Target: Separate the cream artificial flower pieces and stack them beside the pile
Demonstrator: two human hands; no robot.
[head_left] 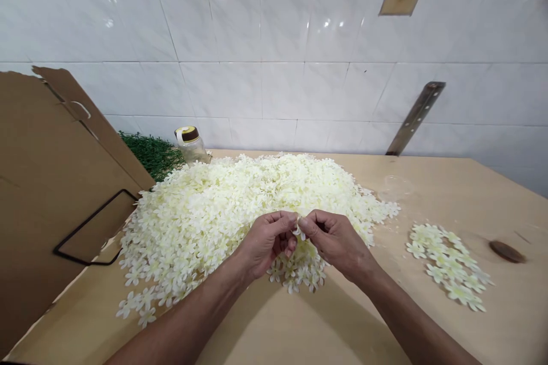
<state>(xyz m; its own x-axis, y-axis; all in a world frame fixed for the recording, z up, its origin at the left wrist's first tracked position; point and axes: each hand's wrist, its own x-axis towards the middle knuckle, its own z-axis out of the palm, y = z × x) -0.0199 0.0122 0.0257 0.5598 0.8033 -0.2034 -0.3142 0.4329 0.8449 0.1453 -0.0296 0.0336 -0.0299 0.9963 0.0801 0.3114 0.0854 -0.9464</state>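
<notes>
A large heap of pale cream artificial flowers (222, 199) covers the middle of the table. In front of it my two hands meet, thumbs and fingers pinched around a small artificial flower (301, 229). My left hand (272, 239) grips it from the left, its other fingers curled. My right hand (336, 239) pinches the same flower from the right, thumb on top. Fingertips cover much of the held flower. Several more flowers lie loose just below my hands, at the heap's front edge.
A separate cluster of flowers (447, 265) lies at the right, near a brown oval object (507, 251). An open cardboard box (51, 194) with a black wire frame (92, 239) stands left. Behind are green artificial foliage (154, 154), a lidded jar (191, 145) and a metal bracket (415, 120) by the tiled wall.
</notes>
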